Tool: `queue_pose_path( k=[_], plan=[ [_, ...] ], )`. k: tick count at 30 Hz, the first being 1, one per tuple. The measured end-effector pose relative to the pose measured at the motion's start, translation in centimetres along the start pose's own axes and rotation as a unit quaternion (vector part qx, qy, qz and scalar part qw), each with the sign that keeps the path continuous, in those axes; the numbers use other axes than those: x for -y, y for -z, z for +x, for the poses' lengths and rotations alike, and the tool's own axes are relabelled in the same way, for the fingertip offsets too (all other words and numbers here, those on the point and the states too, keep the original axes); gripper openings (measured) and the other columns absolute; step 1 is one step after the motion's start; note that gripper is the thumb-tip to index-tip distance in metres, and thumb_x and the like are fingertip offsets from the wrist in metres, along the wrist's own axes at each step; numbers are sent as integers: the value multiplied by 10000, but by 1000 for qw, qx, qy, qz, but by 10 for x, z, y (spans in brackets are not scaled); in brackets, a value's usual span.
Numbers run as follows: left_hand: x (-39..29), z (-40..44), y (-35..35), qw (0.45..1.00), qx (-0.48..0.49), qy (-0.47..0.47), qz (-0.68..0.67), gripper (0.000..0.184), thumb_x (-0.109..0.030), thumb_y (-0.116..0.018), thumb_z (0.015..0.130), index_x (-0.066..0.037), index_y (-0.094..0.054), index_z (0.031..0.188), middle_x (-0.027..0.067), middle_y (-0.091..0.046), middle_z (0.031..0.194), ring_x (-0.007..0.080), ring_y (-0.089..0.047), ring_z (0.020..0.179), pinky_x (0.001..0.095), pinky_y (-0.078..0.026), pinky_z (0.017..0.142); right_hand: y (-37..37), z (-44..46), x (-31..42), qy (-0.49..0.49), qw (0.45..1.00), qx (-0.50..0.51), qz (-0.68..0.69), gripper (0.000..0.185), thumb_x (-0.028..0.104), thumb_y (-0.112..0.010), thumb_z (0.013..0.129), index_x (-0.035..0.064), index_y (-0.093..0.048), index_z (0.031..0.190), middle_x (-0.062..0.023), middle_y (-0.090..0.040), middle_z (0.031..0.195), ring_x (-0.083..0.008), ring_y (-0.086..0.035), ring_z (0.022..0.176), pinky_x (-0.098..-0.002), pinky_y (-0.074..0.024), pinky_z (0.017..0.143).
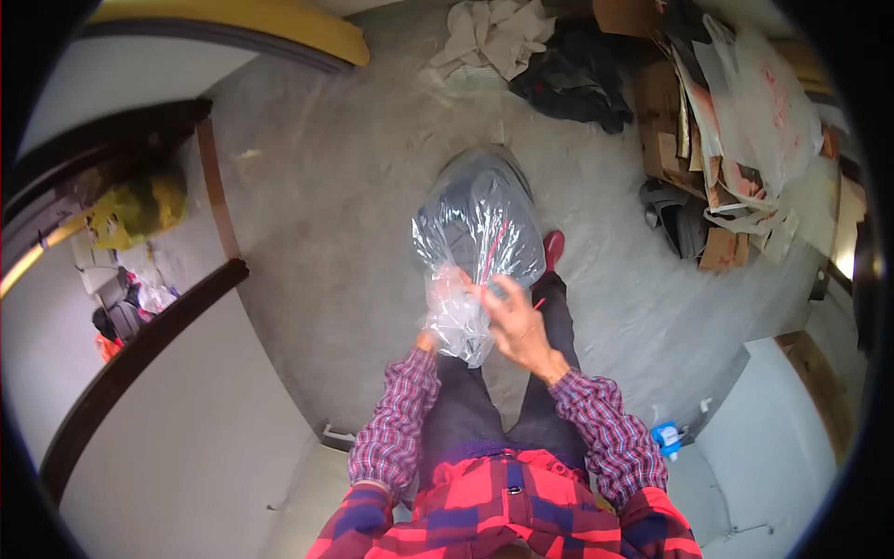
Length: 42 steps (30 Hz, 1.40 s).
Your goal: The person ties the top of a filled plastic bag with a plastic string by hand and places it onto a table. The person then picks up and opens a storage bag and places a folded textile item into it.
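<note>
A large clear plastic bag [480,219] with something dark grey inside stands on the floor in front of my legs. Its gathered neck [458,326] is bunched up toward me. My left hand [432,337] is closed around this neck and mostly hidden behind the plastic. At the right side of the neck is my right hand [519,321], its fingers bent and slightly blurred. A thin red string [540,303] shows beside those fingers, and a red line runs up over the bag. The right fingertips appear to pinch the string.
Flattened cardboard [663,121] and a white plastic bag [759,102] are piled at the right. Dark cloth [577,79] and beige cloth [498,37] lie on the floor ahead. At the left is a dark-edged doorway [140,349]. A blue item [667,438] sits low right.
</note>
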<state>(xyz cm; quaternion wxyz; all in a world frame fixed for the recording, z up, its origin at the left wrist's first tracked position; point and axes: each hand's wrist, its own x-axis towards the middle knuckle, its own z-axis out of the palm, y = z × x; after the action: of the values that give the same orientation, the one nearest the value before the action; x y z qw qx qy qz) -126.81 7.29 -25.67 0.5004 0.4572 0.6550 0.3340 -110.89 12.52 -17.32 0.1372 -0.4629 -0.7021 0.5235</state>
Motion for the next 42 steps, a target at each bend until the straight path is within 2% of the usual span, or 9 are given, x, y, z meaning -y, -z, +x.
queue_pose_path(
  k=[2, 4, 9, 15, 22, 24, 28, 34, 42],
  plan=[
    [1, 8, -5, 981, -11, 115, -156, 123, -109, -641, 620, -65, -625, 733, 30, -495, 764, 177, -472, 743, 319, -385, 705, 16, 8, -15, -58, 998, 5, -38, 810, -39, -672, 519, 177, -365, 1237, -123, -318, 1242, -321, -421, 1070, -351, -475, 736],
    [-23, 26, 0, 991, 25, -130, 15, 159, -93, -637, 608, -86, -637, 767, 30, -504, 786, 179, -461, 801, 312, -376, 775, 28, 28, -21, -36, 995, 21, -89, 751, -39, -631, 534, 151, -395, 1221, -117, -326, 1250, -282, -508, 940, -336, -463, 722],
    [-48, 43, 24, 976, 64, -187, 94, 702, -221, -677, 583, -88, -415, 1220, 136, -323, 1267, 305, -300, 1178, 403, -153, 1012, 31, 69, -47, 37, 998, 39, -42, 553, -50, -546, 576, 122, -534, 1102, -94, -499, 1095, -280, -496, 986, -335, -452, 762],
    [-23, 75, 46, 962, 107, -139, 210, 1058, -372, -748, 426, -120, -226, 1311, 165, -111, 1371, 333, -26, 1284, 488, -48, 1021, 38, 74, -37, -17, 998, 26, 47, 468, -10, -565, 598, 98, -569, 1053, -104, -528, 1059, -271, -534, 898, -316, -443, 757],
    [-31, 78, 14, 976, 75, -187, 86, 681, -351, -665, 609, -38, -430, 1168, 212, -95, 1344, 388, -59, 1263, 499, -93, 1009, 41, 61, -24, 49, 991, 11, -122, 328, 80, -593, 644, 19, -575, 966, -107, -549, 1010, -213, -545, 844, -302, -442, 722],
    [-23, 79, 4, 971, 45, -209, 107, 732, -294, -686, 533, -74, -413, 1176, 205, -129, 1337, 372, -51, 1271, 485, -115, 1017, 26, 55, -6, -186, 967, -89, 151, 257, 79, -564, 691, -8, -564, 933, -112, -566, 962, -181, -549, 812, -289, -439, 709],
    [-32, 76, -10, 970, -22, -189, 155, 626, -281, -623, 609, -86, -434, 1173, 148, -289, 1262, 296, -212, 1238, 446, -163, 999, 7, 47, 5, -174, 943, -201, 200, 227, 58, -538, 708, -23, -560, 920, -103, -580, 897, -155, -544, 778, -268, -436, 685],
    [-41, 72, -9, 964, -39, -121, 233, 602, -275, -575, 651, -156, -417, 1220, 63, -417, 1124, 203, -304, 1201, 416, -154, 995, 24, 55, 17, -35, 999, -2, -8, 343, 33, -576, 577, -8, -557, 916, -135, -572, 1009, -206, -534, 671, -277, -430, 581],
    [-49, 83, -17, 935, 70, -188, 292, 561, -384, -419, 752, -116, -392, 1244, 59, -227, 1368, 198, -149, 1287, 477, 69, 1021, 40, 72, 13, 66, 987, 93, -114, 346, 67, -583, 507, -9, -530, 840, -107, -552, 920, -245, -493, 654, -325, -419, 494]
  ],
)
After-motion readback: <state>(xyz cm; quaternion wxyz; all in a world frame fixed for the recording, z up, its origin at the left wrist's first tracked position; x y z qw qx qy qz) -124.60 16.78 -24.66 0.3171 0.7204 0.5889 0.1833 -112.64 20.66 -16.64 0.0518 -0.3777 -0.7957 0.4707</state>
